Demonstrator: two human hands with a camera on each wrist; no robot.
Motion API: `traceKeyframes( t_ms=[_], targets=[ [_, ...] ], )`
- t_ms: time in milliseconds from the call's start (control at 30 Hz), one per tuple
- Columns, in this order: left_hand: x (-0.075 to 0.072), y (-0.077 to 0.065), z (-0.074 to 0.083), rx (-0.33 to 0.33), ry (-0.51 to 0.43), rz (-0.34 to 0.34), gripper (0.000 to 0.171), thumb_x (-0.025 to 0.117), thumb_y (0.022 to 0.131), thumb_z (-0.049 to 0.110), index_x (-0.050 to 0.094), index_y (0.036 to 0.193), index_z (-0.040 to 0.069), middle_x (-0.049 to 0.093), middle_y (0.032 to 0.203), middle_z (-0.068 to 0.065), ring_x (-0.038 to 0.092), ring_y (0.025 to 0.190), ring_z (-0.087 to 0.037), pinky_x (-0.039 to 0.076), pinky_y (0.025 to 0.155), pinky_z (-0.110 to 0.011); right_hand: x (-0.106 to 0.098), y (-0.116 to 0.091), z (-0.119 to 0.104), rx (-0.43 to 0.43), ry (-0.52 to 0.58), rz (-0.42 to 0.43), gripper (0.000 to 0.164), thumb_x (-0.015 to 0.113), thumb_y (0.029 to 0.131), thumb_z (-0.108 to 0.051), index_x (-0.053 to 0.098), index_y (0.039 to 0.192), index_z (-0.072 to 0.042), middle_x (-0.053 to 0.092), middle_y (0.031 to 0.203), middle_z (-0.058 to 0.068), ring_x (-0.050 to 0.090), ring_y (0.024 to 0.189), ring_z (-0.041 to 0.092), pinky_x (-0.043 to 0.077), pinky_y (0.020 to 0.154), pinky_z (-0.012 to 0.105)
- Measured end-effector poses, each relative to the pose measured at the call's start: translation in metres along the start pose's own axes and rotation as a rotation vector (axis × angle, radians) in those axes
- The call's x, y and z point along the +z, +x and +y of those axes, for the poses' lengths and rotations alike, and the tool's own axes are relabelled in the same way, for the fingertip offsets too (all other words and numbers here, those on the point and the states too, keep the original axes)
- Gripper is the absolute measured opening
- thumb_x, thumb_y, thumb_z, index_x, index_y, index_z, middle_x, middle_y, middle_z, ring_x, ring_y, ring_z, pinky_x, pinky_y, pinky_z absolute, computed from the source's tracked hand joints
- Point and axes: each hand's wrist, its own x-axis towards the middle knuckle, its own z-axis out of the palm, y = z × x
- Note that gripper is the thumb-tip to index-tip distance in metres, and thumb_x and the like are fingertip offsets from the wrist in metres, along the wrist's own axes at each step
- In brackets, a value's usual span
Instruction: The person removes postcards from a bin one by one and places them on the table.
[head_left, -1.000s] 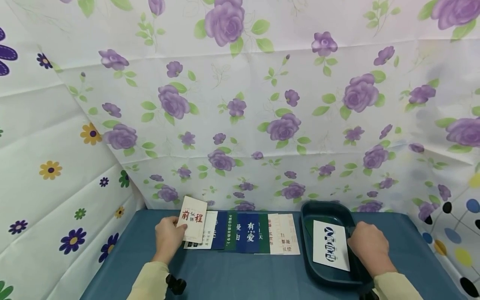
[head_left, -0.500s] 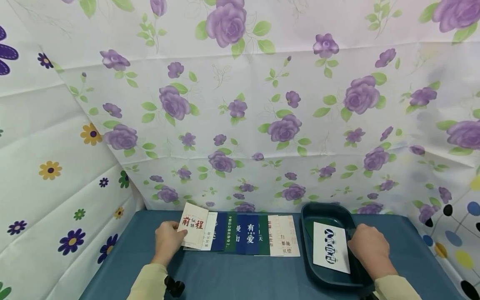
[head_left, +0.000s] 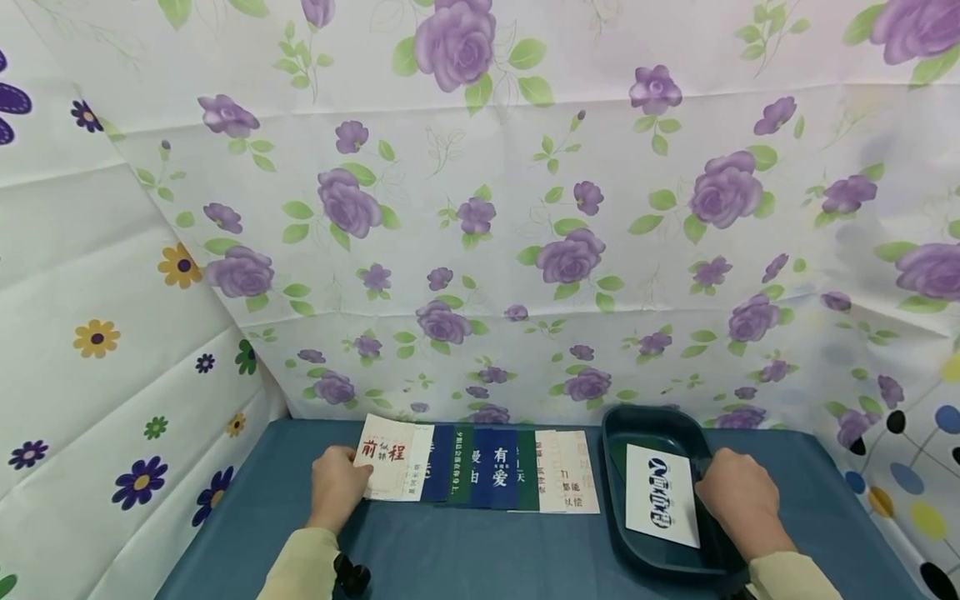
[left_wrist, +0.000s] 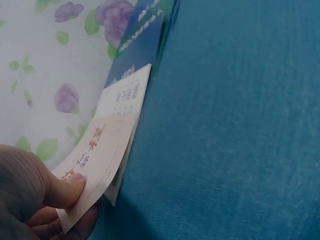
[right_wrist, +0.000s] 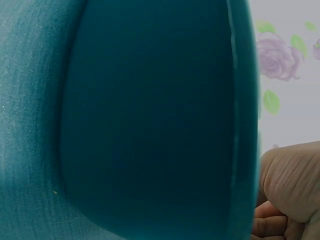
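Note:
My left hand [head_left: 337, 487] pinches the left edge of a cream card [head_left: 384, 458] with red characters, thumb on top. In the left wrist view that card [left_wrist: 97, 160] bends up slightly over a white card [left_wrist: 122, 95] beneath it. The card lies at the left end of an overlapping row of cards [head_left: 495, 467] in white, blue, green and cream. My right hand [head_left: 738, 504] grips the right rim of a dark teal tray [head_left: 652, 562]. Inside the tray lies a white card [head_left: 662, 493] with blue-black lettering; some green shows under it. The right fingertips are partly hidden by the tray.
A blue-green cloth covers the table [head_left: 480, 554]. Behind it hangs a white curtain [head_left: 480, 350] with purple roses. Another flowered sheet [head_left: 112, 400] closes off the left side, and a dotted one [head_left: 907, 467] stands at the right.
My left hand has lowered the cream card and brought it down onto the left end of the row, nearly level with the others. The right hand and tray have stayed in place.

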Motion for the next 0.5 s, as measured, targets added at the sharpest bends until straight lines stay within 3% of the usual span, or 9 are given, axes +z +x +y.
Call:
traceKeyframes(
  t_ms=[367,500],
  targets=[
    [0.0059,-0.0003,-0.0036,0.005,0.044,-0.002,0.014,0.070,0.079,0.013,0.069,0.084,-0.001,0.068,0.076,-0.013,0.056,0.059,-0.018,0.041,0.049,-0.030,0.0004,-0.0002,-0.0002,-0.006,-0.003,0.010,0.038,0.072,0.077,-0.025,0.064,0.097,0.007,0.065,0.082,0.024,0.059,0.063,0.030,0.045,0.048,0.043],
    [0.0067,-0.0019,-0.0003,0.026,0.062,0.013,0.012,0.065,0.078,0.007,0.061,0.069,0.002,0.060,0.063,-0.009,0.046,0.051,-0.018,0.033,0.044,-0.030,0.0002,-0.0009,0.0004,-0.010,-0.003,0.013,0.038,0.072,0.077,-0.025,0.064,0.096,0.007,0.065,0.082,0.024,0.058,0.062,0.029,0.045,0.047,0.042]
  ],
)
